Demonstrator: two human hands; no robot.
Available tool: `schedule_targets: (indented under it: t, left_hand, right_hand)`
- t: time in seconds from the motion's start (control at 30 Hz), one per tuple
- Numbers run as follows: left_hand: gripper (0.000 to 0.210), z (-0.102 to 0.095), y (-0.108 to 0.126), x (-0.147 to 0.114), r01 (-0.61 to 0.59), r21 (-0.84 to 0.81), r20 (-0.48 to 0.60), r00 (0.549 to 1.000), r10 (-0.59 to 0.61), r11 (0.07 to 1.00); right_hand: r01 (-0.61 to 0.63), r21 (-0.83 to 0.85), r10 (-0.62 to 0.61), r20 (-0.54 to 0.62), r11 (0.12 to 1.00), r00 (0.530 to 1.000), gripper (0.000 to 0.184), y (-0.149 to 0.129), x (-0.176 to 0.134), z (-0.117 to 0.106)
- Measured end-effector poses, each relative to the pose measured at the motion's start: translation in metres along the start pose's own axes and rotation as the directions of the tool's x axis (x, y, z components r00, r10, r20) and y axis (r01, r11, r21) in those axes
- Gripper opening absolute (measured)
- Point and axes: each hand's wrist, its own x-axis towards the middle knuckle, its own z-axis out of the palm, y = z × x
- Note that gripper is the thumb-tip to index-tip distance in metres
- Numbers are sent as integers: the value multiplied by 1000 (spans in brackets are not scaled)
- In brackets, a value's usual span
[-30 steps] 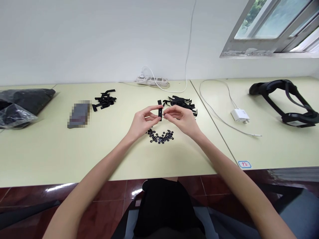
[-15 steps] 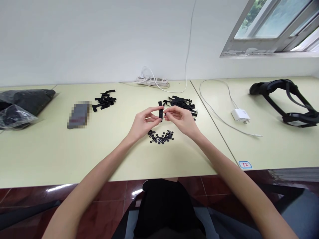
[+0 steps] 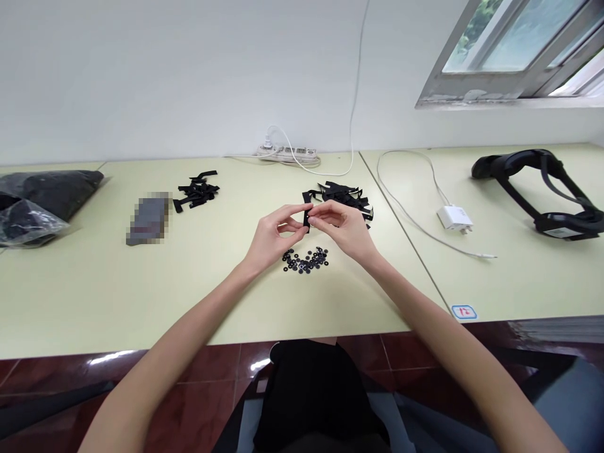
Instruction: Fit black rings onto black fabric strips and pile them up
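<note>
A short black fabric strip (image 3: 306, 221) stands upright between the thumb and fingers of my left hand (image 3: 274, 236), pinched near both ends. My right hand (image 3: 346, 229) has its thumb and index fingertips pressed together against the strip's right side, around its middle. The fingertips hide most of what they hold; it appears to be a small black washer. Just below both hands, many small black washers (image 3: 306, 261) lie scattered on the table. A heap of black strips (image 3: 346, 195) lies behind my right hand.
On the table (image 3: 141, 296) a second heap of black strips (image 3: 198, 192) lies left, near a blurred grey object (image 3: 150, 219) and a dark plastic bag (image 3: 47, 195). A power strip (image 3: 287, 154) sits by the wall. Rightward are a white charger (image 3: 455, 218) and a black headset (image 3: 542, 195).
My right fingertips have moved left onto the strip; a small dark piece seen between them earlier is now mostly hidden. The left hand and strip have shifted slightly right.
</note>
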Motion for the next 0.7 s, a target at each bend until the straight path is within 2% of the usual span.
schedule_targets:
  t: [0.27,0.47,0.7]
  left_hand:
    - [41,3,1,-1,9,-34,-5,1000,-9,999]
    - [40,4,2,0,44,-55,-6,999,-44,998]
    - [44,4,2,0,98,-124,-11,995,-100,987]
  right_hand:
    - [5,-64,-6,-20,998,1000,16,2,0,4]
    - [-13,12,13,-62,1000,998,23,6,-2,9]
    - [-89,107,94,-45,990,995,35,13,0,12]
